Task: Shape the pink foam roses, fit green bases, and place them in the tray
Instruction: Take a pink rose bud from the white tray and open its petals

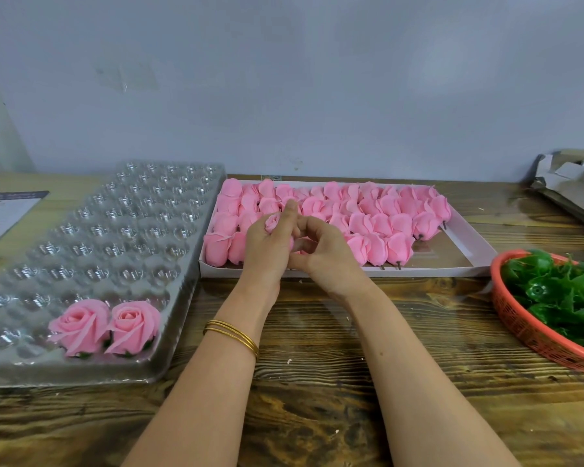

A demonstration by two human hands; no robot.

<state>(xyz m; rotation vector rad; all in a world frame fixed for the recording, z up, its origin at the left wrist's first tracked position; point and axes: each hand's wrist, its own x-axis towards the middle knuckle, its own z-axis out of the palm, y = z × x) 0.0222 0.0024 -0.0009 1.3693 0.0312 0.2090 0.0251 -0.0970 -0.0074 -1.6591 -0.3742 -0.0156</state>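
Clear plastic cavity tray has two finished pink foam roses near its front edge; left hand curls its fingers round a small pink foam bud over the white cardboard box; right hand fingers curl against it, can't tell if they're pinching; red mesh basket of green plastic bases.

Red basket cut by right edge. 1 rose bud largely hidden within left hand; right hand hold indiscernible.
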